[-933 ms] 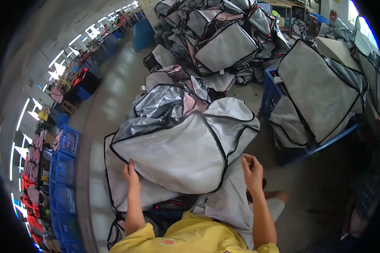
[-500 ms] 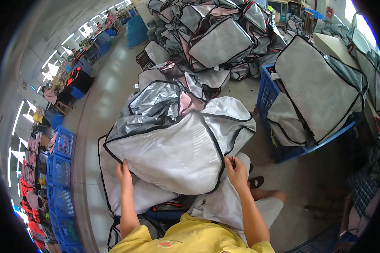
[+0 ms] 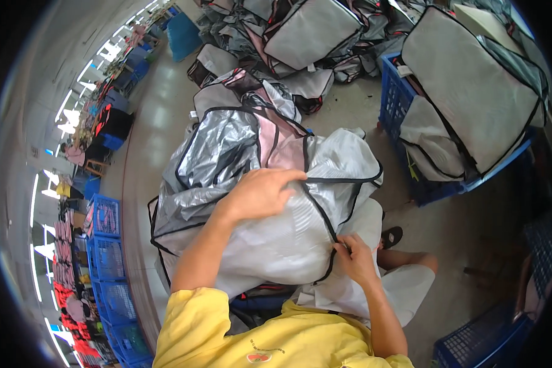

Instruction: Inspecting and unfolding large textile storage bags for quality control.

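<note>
A large silver-grey bag (image 3: 270, 245) with black edge binding lies across my lap. Its shiny foil-like lining (image 3: 221, 138) and a pink panel (image 3: 279, 144) show at the far side. My left hand (image 3: 260, 193) reaches over the bag, its index finger stretched to a corner where black bindings meet; the other fingers are partly bent. Closed on the black binding at the bag's right side is my right hand (image 3: 357, 257). Something small and dark shows at its fingers, too small to make out.
Several similar bags (image 3: 313, 37) are heaped on the floor ahead. A blue crate (image 3: 392, 92) at right holds more grey bags (image 3: 466, 92). Blue baskets (image 3: 107, 245) line the left side, and another blue crate (image 3: 478, 340) stands at lower right.
My left hand has left the bag's near left edge and moved right and away to the upper corner. My right hand stays on the right-side binding. The view has shifted slightly downward.
</note>
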Motion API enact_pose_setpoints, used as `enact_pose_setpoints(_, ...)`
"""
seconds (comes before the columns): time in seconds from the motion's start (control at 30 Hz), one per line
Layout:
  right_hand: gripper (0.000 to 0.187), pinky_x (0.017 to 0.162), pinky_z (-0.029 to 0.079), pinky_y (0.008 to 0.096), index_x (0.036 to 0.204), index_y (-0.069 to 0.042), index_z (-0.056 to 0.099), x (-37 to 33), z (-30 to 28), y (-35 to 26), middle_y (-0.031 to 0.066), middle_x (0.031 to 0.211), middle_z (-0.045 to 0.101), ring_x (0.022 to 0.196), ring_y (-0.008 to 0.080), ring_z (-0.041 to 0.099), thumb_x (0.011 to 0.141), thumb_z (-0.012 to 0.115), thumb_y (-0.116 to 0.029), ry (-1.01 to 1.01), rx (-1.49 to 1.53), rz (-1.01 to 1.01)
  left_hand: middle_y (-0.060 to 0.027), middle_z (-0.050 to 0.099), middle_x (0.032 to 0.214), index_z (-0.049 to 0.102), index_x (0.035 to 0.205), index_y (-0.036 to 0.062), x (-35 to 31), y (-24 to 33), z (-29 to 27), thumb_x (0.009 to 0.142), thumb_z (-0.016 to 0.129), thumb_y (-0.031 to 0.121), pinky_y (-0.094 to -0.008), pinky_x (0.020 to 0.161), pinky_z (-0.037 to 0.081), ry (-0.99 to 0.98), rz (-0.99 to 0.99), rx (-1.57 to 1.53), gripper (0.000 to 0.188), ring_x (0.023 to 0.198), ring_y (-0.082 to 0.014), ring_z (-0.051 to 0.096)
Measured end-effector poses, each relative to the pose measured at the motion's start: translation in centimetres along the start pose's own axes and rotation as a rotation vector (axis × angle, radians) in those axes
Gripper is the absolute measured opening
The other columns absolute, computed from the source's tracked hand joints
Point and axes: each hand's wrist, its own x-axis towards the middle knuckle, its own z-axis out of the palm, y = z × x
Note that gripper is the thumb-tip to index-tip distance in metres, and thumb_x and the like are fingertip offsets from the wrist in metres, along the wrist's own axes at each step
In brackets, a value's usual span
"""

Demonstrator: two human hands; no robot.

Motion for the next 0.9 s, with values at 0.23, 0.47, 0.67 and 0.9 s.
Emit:
enact_pose_setpoints(0.23, 0.043, 0.072, 0.052, 0.0544, 0.143, -0.007, 0.053, 0.5, -3.3, -3.2, 0.0223, 0.091, 0.073, 0.078, 0.0489, 0.069, 0.113, 0.046, -0.036, -0.114, -0.265, 0.504, -0.0148, 0.076, 0.119, 0.071, 0.126, 0.0025, -0.7, -4.4, 2.4, 0.091, 0.048, -0.003, -0.0345, 0.105, 0.050, 0.064, -0.123, -0.463, 0.043, 0.114, -0.0243, 0.072)
enact_pose_setpoints(0.47, 0.034, 0.074, 0.056, 0.0434, 0.134, -0.001, 0.061, 4.5, 0.2, -10.1, 0.0203, 0.106, 0.071, 0.091, 0.0358, 0.071, 0.109, 0.056, -0.023, -0.173, 0.305, 0.347, -0.0112, 0.077, 0.107, 0.071, 0.126, 0.0042, -2.9, -4.4, 4.5, 0.095, 0.047, -0.003, -0.0316, 0.092, 0.053, 0.186, -0.189, -0.558, 0.040, 0.100, -0.0183, 0.072)
enact_pose_setpoints(0.67, 0.033, 0.069, 0.054, 0.0437, 0.134, -0.001, 0.063, 6.4, 3.0, -11.1, 0.0188, 0.095, 0.070, 0.079, 0.0337, 0.070, 0.105, 0.064, -0.018, -0.052, -0.108, 0.107, -0.0151, 0.077, 0.108, 0.072, 0.125, 0.0058, -2.8, -4.1, 4.6, 0.095, 0.048, -0.001, -0.0348, 0.090, 0.055, 0.261, -0.106, -0.471, 0.039, 0.098, -0.0245, 0.075)
enact_pose_setpoints(0.9, 0.029, 0.060, 0.051, 0.0402, 0.123, -0.002, 0.059, 6.6, 4.8, -10.5, 0.0162, 0.081, 0.068, 0.065, 0.0312, 0.065, 0.101, 0.072, -0.014, 0.089, 0.146, 0.095, -0.0168, 0.077, 0.113, 0.072, 0.124, 0.0039, -3.0, -4.2, 4.7, 0.094, 0.048, -0.002, -0.0371, 0.093, 0.055, 0.245, -0.119, -0.507, 0.039, 0.104, -0.0301, 0.075)
